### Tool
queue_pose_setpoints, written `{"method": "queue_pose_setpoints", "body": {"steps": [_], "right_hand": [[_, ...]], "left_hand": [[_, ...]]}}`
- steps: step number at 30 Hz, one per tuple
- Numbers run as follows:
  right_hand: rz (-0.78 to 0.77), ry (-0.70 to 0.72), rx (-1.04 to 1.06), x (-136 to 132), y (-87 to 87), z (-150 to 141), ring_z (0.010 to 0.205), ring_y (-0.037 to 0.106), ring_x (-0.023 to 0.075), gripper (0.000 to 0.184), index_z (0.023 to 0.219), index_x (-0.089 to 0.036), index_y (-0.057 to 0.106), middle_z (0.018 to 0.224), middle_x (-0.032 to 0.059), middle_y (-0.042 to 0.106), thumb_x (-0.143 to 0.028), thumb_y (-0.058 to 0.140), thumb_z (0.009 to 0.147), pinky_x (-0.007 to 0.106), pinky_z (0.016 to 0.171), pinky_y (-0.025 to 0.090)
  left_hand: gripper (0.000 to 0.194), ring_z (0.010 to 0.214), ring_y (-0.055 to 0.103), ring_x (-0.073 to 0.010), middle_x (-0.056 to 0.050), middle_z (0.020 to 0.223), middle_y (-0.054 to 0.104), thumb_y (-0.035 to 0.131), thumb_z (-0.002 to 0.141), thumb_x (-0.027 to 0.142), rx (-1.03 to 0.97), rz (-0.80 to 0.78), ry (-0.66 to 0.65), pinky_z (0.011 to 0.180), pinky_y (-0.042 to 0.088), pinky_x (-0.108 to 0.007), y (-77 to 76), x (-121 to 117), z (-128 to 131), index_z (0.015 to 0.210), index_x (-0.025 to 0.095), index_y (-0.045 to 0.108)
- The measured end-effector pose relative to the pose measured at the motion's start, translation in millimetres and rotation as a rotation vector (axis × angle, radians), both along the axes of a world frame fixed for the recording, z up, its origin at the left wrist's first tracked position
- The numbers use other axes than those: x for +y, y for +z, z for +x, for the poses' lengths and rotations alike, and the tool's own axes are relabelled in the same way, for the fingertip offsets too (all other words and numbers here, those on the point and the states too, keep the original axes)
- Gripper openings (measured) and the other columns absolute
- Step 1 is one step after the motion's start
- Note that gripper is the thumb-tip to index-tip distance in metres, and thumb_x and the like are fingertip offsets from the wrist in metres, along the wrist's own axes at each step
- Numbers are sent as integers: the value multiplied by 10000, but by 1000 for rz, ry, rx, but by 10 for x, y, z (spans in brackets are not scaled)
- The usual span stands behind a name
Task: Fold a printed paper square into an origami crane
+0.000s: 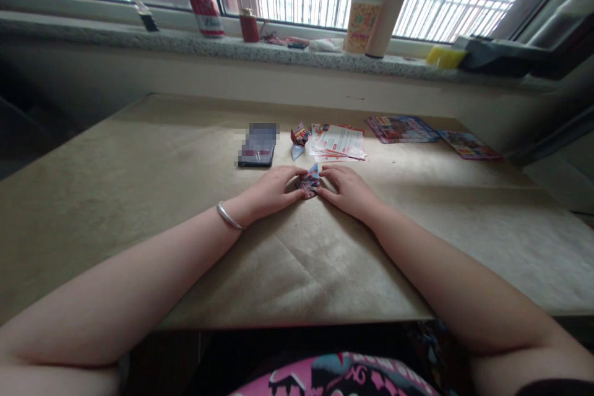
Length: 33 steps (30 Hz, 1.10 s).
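Observation:
A small folded piece of colourful printed paper (309, 182) sits between my two hands, low over the table. My left hand (277, 189), with a silver bangle at the wrist, pinches its left side between thumb and fingers. From the right, my right hand (346, 189) has its thumb and fingertips at the paper's other edge. Just beyond stands a folded paper figure (299, 138) in red, yellow and pale blue. Beside it lies a stack of printed sheets (341, 141), white with red print on top.
A dark phone-like device (260, 145), partly pixelated, lies left of the figure. Colourful leaflets (401, 128) and another leaflet (468, 143) lie at the table's (139, 198) far right. On the windowsill (278, 52) stand a red can (206, 12) and a patterned cup (362, 23).

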State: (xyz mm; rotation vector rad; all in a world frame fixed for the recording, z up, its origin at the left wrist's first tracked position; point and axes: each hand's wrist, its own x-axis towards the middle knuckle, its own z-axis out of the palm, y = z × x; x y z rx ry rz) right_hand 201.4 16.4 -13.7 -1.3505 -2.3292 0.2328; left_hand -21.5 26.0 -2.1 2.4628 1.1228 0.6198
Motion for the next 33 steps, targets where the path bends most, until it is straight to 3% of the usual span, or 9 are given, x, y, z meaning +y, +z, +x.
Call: {"method": "queue_pose_setpoints", "body": {"steps": [7,19,25,33], "right_hand": [[13,2,98,3,-25,-12,1195,559,225,362,1145,-169,659,1269,113,633,-367,616,845,385,1049,411],[-25,10,177,21,6,-103,1085,598,208,278,1071,-186,669,1121,83,693,-285,654,812,364,975,434],[22,64,217,44,-50,-110,1017,614,180,104,881,-194,698,1057,67,692,-247,656,803,345,961,442],[105,77,-6,45,0,-96,955,573,199,166,905,-207,712,950,54,692,-306,581,880,322,885,449]], "left_hand": [[300,1025,601,-226,-81,1048,669,605,826,329,-25,-1,92,961,454,-380,2,20,11,1071,165,661],[392,958,582,-224,-51,941,664,659,805,361,-17,36,76,912,438,-373,-56,81,23,1154,185,634],[198,932,573,-217,-61,920,645,660,796,349,-2,51,93,888,453,-360,-52,70,32,873,167,672],[125,883,579,-187,-47,876,640,623,829,284,7,88,48,867,460,-329,-51,83,38,813,172,676]]}}
